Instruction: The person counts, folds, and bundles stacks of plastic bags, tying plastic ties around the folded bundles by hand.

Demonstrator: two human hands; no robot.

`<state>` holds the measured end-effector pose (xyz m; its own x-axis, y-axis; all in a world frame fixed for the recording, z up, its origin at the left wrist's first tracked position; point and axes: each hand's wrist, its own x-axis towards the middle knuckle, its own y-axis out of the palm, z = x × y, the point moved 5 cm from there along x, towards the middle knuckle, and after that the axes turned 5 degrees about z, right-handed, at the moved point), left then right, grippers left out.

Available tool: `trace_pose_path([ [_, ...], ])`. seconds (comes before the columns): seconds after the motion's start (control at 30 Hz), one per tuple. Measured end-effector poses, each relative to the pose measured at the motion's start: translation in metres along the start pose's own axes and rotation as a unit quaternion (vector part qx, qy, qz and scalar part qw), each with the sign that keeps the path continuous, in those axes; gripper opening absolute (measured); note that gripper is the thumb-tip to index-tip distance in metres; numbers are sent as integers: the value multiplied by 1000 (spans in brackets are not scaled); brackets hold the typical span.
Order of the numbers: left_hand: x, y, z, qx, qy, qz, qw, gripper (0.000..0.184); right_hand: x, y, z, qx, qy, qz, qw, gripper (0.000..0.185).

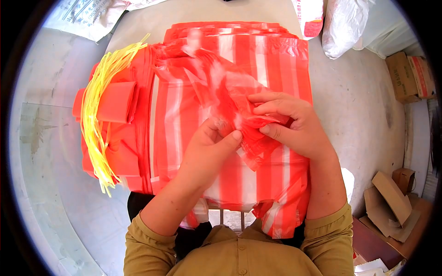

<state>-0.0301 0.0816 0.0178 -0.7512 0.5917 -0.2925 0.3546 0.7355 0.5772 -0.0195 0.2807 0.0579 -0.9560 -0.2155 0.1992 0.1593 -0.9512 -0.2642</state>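
My left hand (212, 146) pinches the gathered edge of a thin red plastic bag (225, 87) between thumb and fingers. On its right side, my right hand (292, 120) is closed on the same bunched film, thumb below and fingers above. The bag is crumpled and partly blurred, its loose part running up and to the left. Beneath both hands spreads a thick stack of red-and-white striped plastic bags (271, 179). Folded red bundles (120, 102) lie at the stack's left side, with a hank of yellow plastic strings (95, 115) draped across them.
A white printed sack (87, 18) lies at the upper left, and a white plastic bag (345, 27) at the upper right. Cardboard boxes (403, 76) stand along the right, with an opened carton (389, 202) lower down. The stack's front edge hangs near my lap.
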Motion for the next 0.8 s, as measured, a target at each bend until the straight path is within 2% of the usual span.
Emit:
trace_pose_path([
  [0.13, -1, -1, 0, 10, 9, -1, 1000, 40, 1, 2, 4, -45, -2, 3, 999, 25],
  [0.2, -1, 7, -4, 16, 10, -17, 1000, 34, 1, 3, 6, -68, -1, 9, 998, 26],
  [0.23, -1, 9, -5, 18, 11, -26, 999, 31, 1, 3, 4, -40, 36, -1, 999, 27],
  [0.3, 0, 4, -2, 27, -3, -20, 999, 39, -1, 4, 0, 16, 109, -22, 994, 29],
  [0.4, -1, 1, 0, 40, -17, -31, 999, 42, -1, 3, 1, 13, 78, -6, 997, 34],
  [0.5, -1, -1, 1, 36, -18, -41, 998, 42, 1, 8, 11, -62, -25, 15, 998, 38],
  [0.53, -1, -1, 1, 32, -17, -43, 998, 41, 2, 8, 12, -72, -26, 15, 997, 39],
  [0.63, -1, 3, -1, 31, -3, -47, 998, 20, 1, 9, 12, -77, -16, 13, 997, 40],
  [0.7, -2, 4, -1, 57, -8, -50, 997, 19, -1, 10, 6, -49, 5, 5, 999, 38],
  [0.8, -2, 6, -4, 82, -11, -49, 995, 19, 0, 7, 1, -88, -2, -19, 996, 32],
])
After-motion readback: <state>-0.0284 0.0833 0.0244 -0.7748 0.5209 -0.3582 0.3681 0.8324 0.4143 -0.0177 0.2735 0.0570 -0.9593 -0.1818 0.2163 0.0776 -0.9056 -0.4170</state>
